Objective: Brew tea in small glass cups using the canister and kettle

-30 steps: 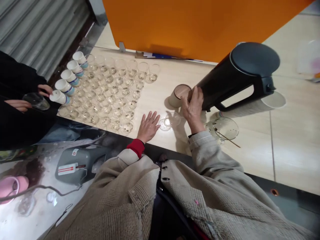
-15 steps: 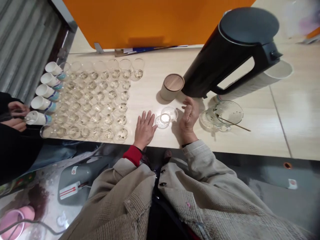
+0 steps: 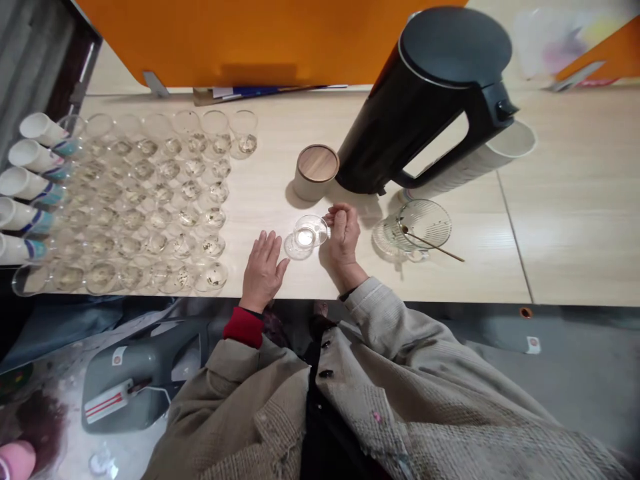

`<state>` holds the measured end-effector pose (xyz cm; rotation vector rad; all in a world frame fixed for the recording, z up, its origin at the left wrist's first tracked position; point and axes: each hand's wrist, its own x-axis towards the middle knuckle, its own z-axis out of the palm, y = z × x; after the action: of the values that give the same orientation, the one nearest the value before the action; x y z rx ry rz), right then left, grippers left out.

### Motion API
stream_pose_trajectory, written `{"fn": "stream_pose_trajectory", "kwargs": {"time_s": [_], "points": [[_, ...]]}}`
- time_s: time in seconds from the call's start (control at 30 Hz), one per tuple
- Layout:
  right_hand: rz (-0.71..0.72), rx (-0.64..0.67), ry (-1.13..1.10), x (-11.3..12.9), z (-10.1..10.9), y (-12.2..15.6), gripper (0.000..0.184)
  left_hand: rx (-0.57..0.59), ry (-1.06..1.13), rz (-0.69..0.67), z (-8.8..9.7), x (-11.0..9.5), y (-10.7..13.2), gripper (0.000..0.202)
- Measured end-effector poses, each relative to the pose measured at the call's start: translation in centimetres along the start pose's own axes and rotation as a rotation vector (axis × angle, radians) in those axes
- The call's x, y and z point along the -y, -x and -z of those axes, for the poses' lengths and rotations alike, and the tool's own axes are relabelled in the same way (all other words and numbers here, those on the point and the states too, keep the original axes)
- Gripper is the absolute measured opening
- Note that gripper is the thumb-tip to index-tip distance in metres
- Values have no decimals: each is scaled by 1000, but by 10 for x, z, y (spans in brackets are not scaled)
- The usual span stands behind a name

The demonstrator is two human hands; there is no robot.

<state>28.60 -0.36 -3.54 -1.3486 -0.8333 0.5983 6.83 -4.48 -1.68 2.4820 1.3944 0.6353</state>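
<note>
My left hand (image 3: pixel 263 269) lies flat on the light wooden table (image 3: pixel 550 227), fingers stretched out, just left of a small clear glass cup (image 3: pixel 306 235). My right hand (image 3: pixel 343 237) is curled at the cup's right side, thumb and fingers pinching at its rim. Beyond the cup stand a beige canister with a wooden lid (image 3: pixel 314 171) and a tall black jug with a handle (image 3: pixel 425 100). To the right of my right hand sits a ribbed glass pitcher (image 3: pixel 417 229) with a thin stick in it.
Several rows of small glasses (image 3: pixel 150 200) with a little dark matter in them fill the table's left part, edged by white paper cups (image 3: pixel 27 180). An orange partition (image 3: pixel 240 37) backs the table. A stack of white cups (image 3: pixel 500 153) lies behind the jug. A grey appliance (image 3: pixel 130 380) sits on the floor.
My right hand left the black jug, came down and closed on the small glass cup's rim. The left hand stayed flat. The other person at the left has dropped out of view.
</note>
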Motion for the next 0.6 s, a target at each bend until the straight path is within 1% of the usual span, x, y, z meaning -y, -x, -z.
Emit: {"fn": "stream_pose_trajectory", "kwargs": {"time_s": [0.07,0.1,0.17,0.23,0.3,0.33,0.37,0.43,0.5,0.53,0.6], "points": [[-10,-4,-6,-2,1,-1,37,-7,13,-26,2,-7,8,55],[-12,-9,-9,-3,1,-2,37,-8,25,-49,3,-12,15,54],[-18,-16,1,-5,3,-3,38,-21,65,-111,4,-23,39,48],[-21,-17,16,-5,6,-3,40,9,152,-205,1,-33,71,40],[-16,-28,20,-4,8,-3,41,143,300,-360,-6,-39,101,33],[-11,-32,25,-2,8,-2,41,293,363,-397,-12,-40,112,31],[-7,-35,33,-1,9,-2,41,420,417,-386,-19,-39,119,28],[-2,-41,58,3,10,-2,41,712,491,-199,-38,-35,122,26],[-6,-44,78,7,10,-2,43,972,515,125,-60,-29,116,27],[-8,-47,85,9,11,-2,44,1011,489,199,-70,-26,112,29],[-12,-48,93,11,11,-1,45,1067,473,272,-85,-23,104,24]]}}
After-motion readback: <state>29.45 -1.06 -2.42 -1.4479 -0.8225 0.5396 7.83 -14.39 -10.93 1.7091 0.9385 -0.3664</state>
